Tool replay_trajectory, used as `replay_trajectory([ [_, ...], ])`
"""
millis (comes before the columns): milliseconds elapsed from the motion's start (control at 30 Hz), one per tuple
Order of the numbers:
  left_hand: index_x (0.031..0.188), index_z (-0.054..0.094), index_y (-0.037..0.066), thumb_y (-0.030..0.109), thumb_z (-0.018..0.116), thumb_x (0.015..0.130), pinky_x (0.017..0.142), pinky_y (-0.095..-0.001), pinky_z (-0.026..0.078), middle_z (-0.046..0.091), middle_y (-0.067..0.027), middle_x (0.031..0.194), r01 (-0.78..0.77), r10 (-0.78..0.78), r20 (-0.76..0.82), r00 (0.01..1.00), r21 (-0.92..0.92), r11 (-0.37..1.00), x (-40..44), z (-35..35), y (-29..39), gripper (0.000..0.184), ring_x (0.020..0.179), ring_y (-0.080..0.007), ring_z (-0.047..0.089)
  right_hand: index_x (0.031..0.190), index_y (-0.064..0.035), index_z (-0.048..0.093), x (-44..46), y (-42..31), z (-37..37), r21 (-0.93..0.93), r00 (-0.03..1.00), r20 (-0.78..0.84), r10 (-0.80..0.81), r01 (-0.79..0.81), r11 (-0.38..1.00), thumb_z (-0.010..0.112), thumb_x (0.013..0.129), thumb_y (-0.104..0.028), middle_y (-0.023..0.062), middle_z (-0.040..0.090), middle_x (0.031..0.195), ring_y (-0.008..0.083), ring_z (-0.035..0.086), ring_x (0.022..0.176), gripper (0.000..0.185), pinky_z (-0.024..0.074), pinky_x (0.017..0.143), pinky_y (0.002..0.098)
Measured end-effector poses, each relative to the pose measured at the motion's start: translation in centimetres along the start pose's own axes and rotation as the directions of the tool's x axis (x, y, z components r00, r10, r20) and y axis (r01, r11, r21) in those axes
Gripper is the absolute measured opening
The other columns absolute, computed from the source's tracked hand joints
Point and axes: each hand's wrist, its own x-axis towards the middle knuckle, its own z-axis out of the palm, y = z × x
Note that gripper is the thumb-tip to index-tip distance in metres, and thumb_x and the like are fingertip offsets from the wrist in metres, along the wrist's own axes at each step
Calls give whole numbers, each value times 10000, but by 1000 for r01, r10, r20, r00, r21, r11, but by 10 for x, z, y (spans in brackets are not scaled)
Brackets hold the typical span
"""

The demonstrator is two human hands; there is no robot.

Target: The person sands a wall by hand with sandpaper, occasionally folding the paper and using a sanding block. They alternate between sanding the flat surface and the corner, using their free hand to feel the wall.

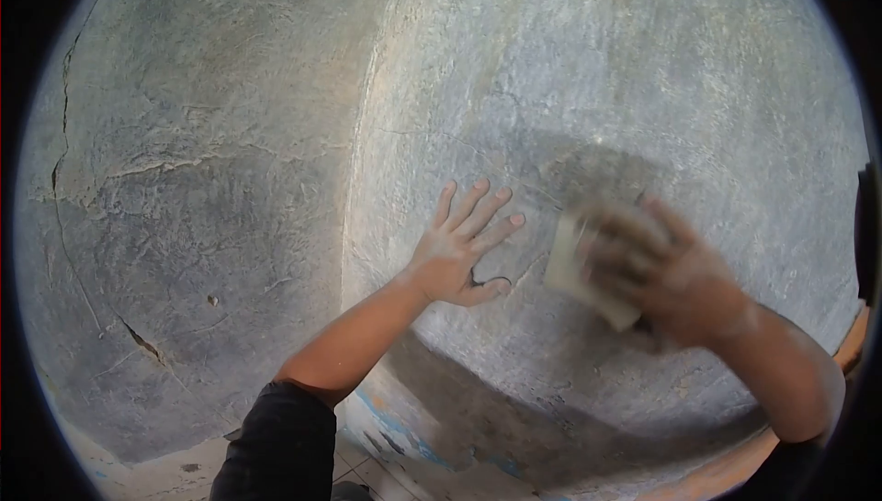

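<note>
And here we are, up close to a rough grey wall (735,88), with two bare hands on the job. The left hand (447,262) is open near the middle of the frame, fingers spread, palm towards the plaster, and pale powder shows on its skin. Right of centre, the right hand (684,285) is all blur, but its fingers look curled over a pale block (568,262), one flat edge showing on the left; exactly how firm that grip is, I cannot tell. A darker patch (602,166) lies just above the block.

Now, the danger spots! The block sits close to the left hand's fingertips, so a wide sweep leftwards could catch them. A loose or dusty grip could let the block slip, and the knuckles would scrape the rough surface. Press too hard over the fine crack (459,140) running above the left hand, and weak plaster might flake. Over on the left, a long, dark crack (64,106) runs down the other wall face, with a wider gap (142,343) lower down; knocks there could loosen bits.

Containers? None to be seen, just floor tiles (372,473) at the bottom.
</note>
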Motion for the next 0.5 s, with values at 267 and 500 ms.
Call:
replay_trajectory([
  [267,1426,384,86,508,596,777,1098,-614,92,278,-251,1491,103,-112,-94,989,-92,990,-17,-8,-50,803,1388,-474,196,1251,-149,580,65,11,6,-182,991,-134,11,-36,983,769,622,-418,60,527,1319,247,349,1349,710,137,1151,553],
  [500,1409,396,59,479,602,780,1094,-621,103,281,-275,1479,226,-245,-158,956,-129,965,-61,-11,-127,785,1372,-504,206,1210,-101,594,149,50,-23,-235,822,-441,359,-492,838,625,719,-403,84,556,1287,259,409,1313,577,158,1139,552],
])
